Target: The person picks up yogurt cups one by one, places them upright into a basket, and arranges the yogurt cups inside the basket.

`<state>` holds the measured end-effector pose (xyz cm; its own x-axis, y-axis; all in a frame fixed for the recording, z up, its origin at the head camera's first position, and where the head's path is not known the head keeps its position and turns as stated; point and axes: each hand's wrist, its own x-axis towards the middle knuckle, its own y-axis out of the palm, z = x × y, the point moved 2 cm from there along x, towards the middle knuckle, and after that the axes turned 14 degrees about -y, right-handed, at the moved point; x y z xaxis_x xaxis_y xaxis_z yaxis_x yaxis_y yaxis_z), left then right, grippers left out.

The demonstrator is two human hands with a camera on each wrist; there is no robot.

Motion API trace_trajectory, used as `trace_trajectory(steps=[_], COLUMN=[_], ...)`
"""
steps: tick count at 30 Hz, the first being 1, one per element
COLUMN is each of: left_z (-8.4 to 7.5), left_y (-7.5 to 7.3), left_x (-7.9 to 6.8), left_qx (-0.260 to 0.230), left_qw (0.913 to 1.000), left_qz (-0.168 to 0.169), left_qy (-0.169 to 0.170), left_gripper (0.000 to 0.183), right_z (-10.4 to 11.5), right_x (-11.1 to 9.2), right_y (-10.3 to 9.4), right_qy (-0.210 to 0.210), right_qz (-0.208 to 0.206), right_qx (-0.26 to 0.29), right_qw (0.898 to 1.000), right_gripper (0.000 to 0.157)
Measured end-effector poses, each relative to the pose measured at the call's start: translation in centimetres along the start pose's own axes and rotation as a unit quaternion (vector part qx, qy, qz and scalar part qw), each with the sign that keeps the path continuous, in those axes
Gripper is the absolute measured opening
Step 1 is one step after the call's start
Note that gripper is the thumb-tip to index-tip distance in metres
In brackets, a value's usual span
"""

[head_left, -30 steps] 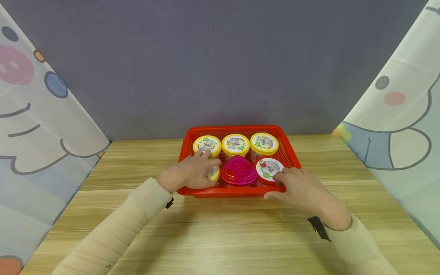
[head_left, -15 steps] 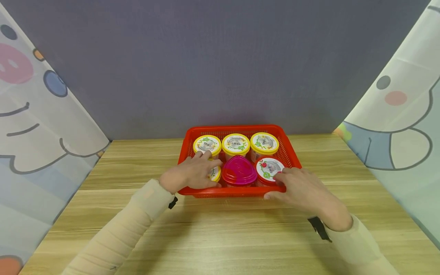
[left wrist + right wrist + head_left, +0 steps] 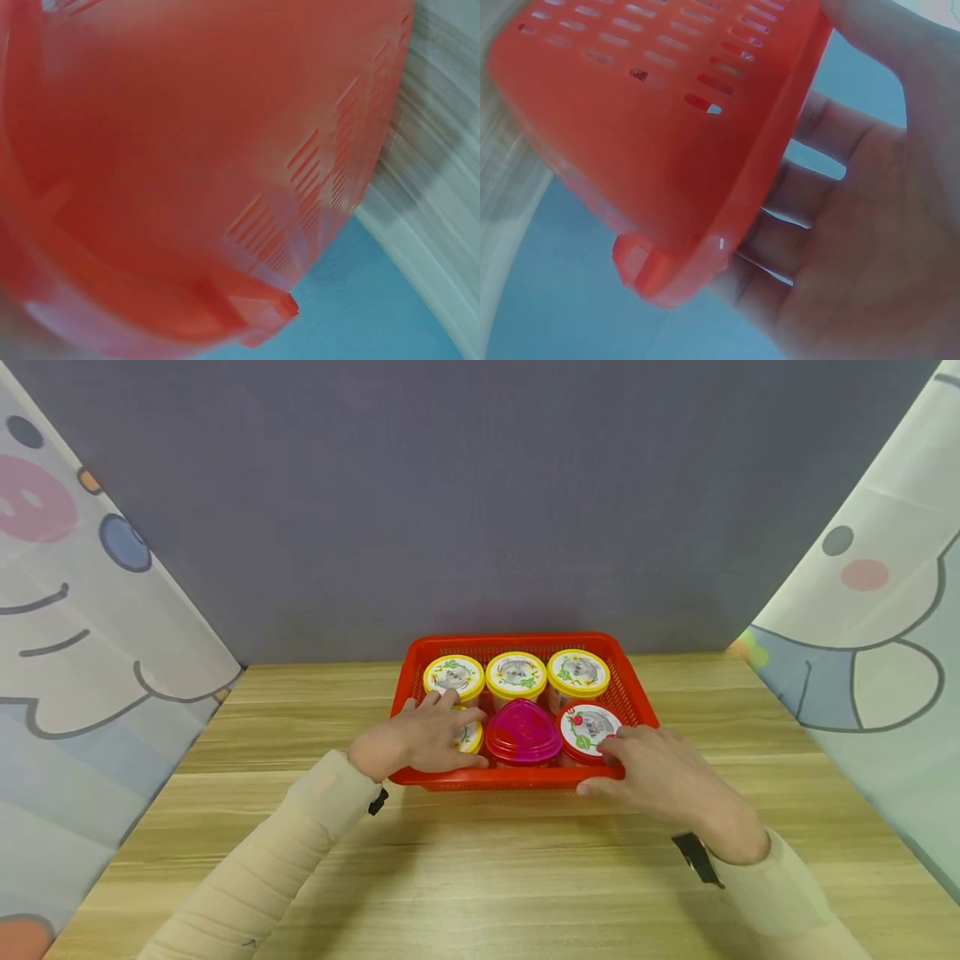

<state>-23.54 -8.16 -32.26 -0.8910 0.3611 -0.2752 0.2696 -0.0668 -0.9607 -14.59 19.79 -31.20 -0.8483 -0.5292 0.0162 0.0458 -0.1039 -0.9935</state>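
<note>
A red plastic basket (image 3: 633, 693) stands on the wooden table, holding two rows of lidded tubs. My left hand (image 3: 420, 735) reaches over its front left corner, thumb and fingers around a yellow-lidded tub (image 3: 468, 737), mostly hidden under the hand. At the front right corner my right hand (image 3: 660, 772) grips the basket's rim, thumb outside and fingers inside, beside a red-lidded tub (image 3: 588, 729). Between them sits a tub with a magenta lid (image 3: 522, 732). The right wrist view shows my fingers behind the basket wall (image 3: 652, 142); the left wrist view shows mostly basket wall (image 3: 172, 127).
Along the back row are a left yellow-lidded tub (image 3: 453, 677), a middle one (image 3: 515, 674) and a right one (image 3: 577, 671). A grey partition (image 3: 480, 510) rises behind the basket. Cartoon-printed panels flank the wooden table (image 3: 480, 877) left and right.
My left thumb has shifted slightly right along the front of the yellow-lidded tub. The right hand and the basket look nearly unmoved.
</note>
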Motion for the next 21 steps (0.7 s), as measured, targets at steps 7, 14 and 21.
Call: trace_trajectory(steps=[7,14,21], left_z=[0.0,0.6,1.4], left_y=[0.4,0.4,0.3], left_x=[-0.2,-0.4,-1.5], left_qx=[-0.01,-0.036,-0.094], left_qw=[0.9999,0.9994,0.9944], left_qz=[0.003,0.0,-0.048], left_qy=[-0.002,0.0,0.005], left_gripper=[0.075,0.076,0.072], right_z=[-0.1,-0.6,-1.6], right_x=[-0.1,0.0,0.4], right_y=[-0.1,-0.5,-1.6], right_qy=[0.011,-0.012,-0.008], right_qz=[0.014,-0.027,-0.099], right_qx=[0.017,0.05,0.066], right_qw=[1.0,0.998,0.993], right_gripper=[0.064,0.039,0.041])
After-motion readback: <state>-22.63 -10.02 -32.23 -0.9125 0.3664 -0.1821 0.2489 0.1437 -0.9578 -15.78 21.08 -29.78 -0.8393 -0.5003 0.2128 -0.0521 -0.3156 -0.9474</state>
